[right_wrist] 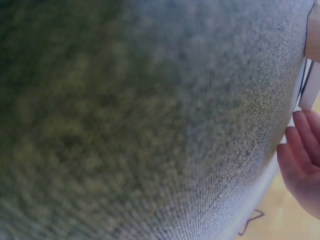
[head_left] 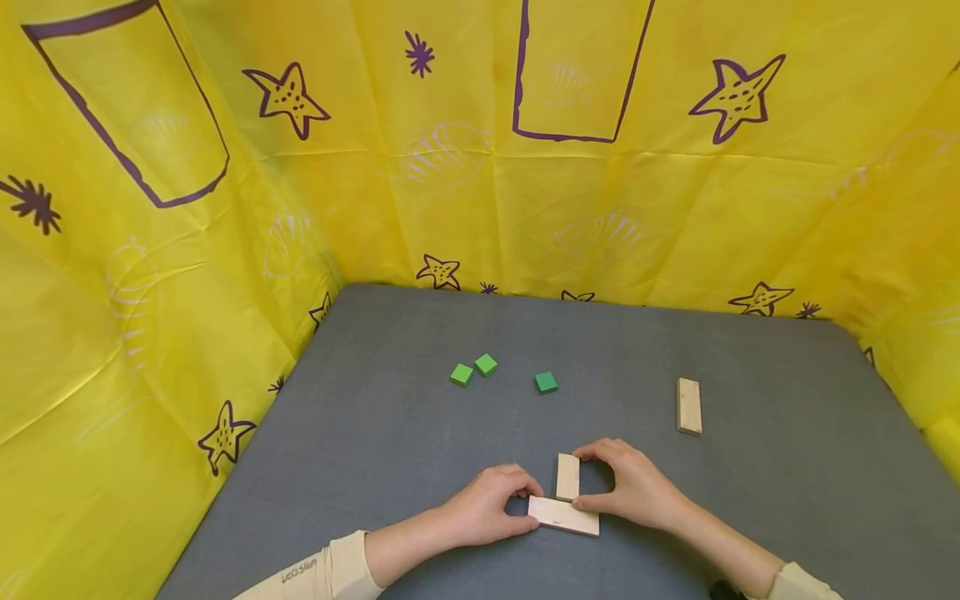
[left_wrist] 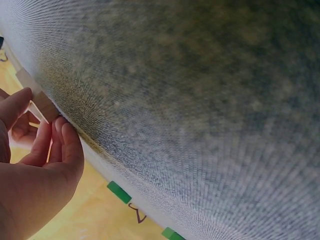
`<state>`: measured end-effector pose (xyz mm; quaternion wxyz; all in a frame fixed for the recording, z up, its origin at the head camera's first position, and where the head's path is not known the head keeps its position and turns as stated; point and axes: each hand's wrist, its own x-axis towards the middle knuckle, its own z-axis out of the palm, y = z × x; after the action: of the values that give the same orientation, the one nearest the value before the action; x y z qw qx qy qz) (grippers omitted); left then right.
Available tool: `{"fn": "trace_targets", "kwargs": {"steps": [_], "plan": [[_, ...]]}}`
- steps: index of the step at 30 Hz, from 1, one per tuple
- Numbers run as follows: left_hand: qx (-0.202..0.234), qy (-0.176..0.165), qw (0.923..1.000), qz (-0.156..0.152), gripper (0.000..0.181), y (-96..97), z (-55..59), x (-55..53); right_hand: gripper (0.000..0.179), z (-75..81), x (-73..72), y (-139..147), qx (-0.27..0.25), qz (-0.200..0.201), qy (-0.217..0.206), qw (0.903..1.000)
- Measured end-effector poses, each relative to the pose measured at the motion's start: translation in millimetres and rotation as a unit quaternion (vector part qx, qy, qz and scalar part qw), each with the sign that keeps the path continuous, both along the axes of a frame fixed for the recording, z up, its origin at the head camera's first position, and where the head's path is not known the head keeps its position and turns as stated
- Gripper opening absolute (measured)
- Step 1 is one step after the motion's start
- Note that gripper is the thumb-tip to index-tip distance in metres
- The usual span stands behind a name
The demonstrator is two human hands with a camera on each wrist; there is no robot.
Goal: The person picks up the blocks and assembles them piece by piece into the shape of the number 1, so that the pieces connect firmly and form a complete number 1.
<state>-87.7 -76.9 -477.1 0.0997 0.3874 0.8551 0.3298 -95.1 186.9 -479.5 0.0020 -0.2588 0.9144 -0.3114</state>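
**At the near edge of the table: two wooden blocks being set at a right angle**

At the near edge of the grey table point(head_left: 750, 500), both hands are working on two pale wooden blocks. The left hand point(head_left: 483, 506) is pinching the left end of the flat block point(head_left: 564, 516), which is lying crosswise, its grip clamped on that end with thumb and curled fingers. The right hand point(head_left: 637, 483) is curling its grip around the second block point(head_left: 567, 477), which is pointing away from the person, its near end touching the long side of the flat block so that the two are forming a T. The right thumb is also resting at the joint.

Judging from this, the joint is the weak point: nothing is locking the blocks, so a small push from either hand is likely to be sliding one along the other and skewing the angle. If the right hand is lifting off unevenly, the second block could be turning out of line. The felt-like table surface is probably giving some friction, which helps.

Well apart, a third wooden block point(head_left: 689, 406) is lying to the right, and three green cubes point(head_left: 486, 365) are sitting farther back; neither group is close enough to be knocked. The wrist views are showing mostly blurred cloth, with only fingertips at a block edge.
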Motion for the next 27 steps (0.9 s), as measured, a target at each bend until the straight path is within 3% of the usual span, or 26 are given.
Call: {"fn": "trace_targets", "kwargs": {"steps": [27], "plan": [[-0.004,0.001,1.0000,0.001,0.023,0.8,0.7,0.1,0.053,-1.0,1.5,-1.8,0.006,0.013,-0.007,0.9999]]}}
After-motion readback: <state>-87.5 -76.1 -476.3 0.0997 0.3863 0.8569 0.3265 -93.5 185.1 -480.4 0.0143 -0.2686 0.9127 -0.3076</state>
